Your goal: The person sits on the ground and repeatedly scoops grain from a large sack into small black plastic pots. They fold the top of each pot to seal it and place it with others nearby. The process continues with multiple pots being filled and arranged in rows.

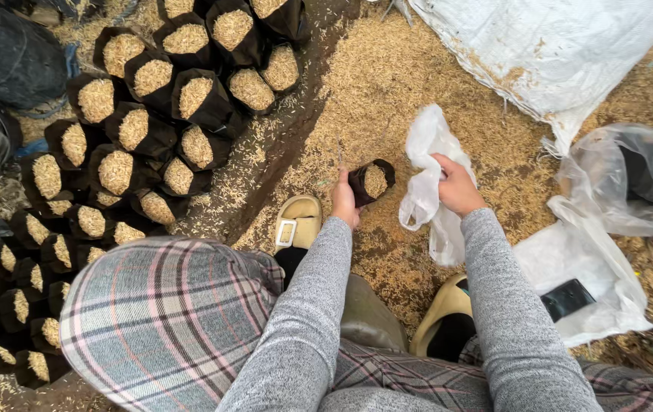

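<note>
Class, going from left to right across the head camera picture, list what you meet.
Rows of small black bags filled with husk → tan sandal → left hand → small black husk-filled bag → white plastic bag → right hand → clear plastic bag

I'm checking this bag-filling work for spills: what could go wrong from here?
1. The left hand holds the small black bag of husk tilted on its side, mouth open; husk could pour out onto the ground.
2. The right hand grips a thin white plastic bag close beside it; the loose plastic might brush the black bag and knock it.
3. The filled black bags stand packed tightly in rows; setting another against them carelessly might topple some.
</note>
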